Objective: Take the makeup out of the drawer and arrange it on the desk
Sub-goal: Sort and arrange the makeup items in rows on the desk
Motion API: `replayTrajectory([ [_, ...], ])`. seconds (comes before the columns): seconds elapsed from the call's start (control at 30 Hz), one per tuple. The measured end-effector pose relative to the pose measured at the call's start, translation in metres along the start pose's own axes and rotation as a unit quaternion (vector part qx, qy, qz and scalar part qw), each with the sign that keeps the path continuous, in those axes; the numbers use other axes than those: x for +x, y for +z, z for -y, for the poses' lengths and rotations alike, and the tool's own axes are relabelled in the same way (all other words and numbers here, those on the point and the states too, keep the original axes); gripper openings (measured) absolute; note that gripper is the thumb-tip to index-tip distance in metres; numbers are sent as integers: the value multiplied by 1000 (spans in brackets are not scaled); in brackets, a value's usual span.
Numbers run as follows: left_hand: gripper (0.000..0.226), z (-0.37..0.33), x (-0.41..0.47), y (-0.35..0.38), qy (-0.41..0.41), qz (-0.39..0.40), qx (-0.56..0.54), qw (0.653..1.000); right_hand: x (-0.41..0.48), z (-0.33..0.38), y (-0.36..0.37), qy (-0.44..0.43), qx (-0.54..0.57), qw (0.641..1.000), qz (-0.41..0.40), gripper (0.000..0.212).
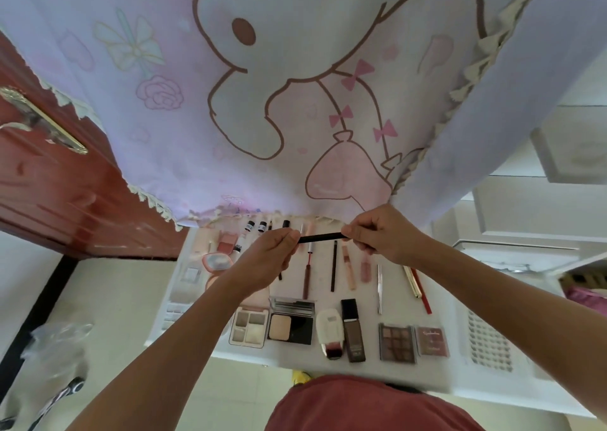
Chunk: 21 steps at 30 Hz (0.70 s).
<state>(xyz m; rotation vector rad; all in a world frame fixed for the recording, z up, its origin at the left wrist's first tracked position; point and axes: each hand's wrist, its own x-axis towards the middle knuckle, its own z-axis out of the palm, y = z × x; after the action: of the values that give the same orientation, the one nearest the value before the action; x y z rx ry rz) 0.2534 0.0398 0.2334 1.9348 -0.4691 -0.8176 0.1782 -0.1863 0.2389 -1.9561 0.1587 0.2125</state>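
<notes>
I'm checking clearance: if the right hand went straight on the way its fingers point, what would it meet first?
Probably the left hand, pinching the other end of the same black pencil.

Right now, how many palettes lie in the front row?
4: white palette at left, black compact beside it, brown palette and small palette at right; an arm may hide more.

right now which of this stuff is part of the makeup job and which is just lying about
Job: black pencil pinched by left hand and right hand; eyeshadow palette, powder compact, foundation bottle on the desk.
Lying about: plastic bag, door handle, cartoon cloth.
</notes>
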Motion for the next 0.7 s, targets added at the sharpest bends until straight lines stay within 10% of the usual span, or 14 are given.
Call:
replayTrajectory([
  [0.7, 41, 2, 10, 4, -42, -49, -43, 997, 22, -23, -6, -67, -24, 997, 15, 13],
])
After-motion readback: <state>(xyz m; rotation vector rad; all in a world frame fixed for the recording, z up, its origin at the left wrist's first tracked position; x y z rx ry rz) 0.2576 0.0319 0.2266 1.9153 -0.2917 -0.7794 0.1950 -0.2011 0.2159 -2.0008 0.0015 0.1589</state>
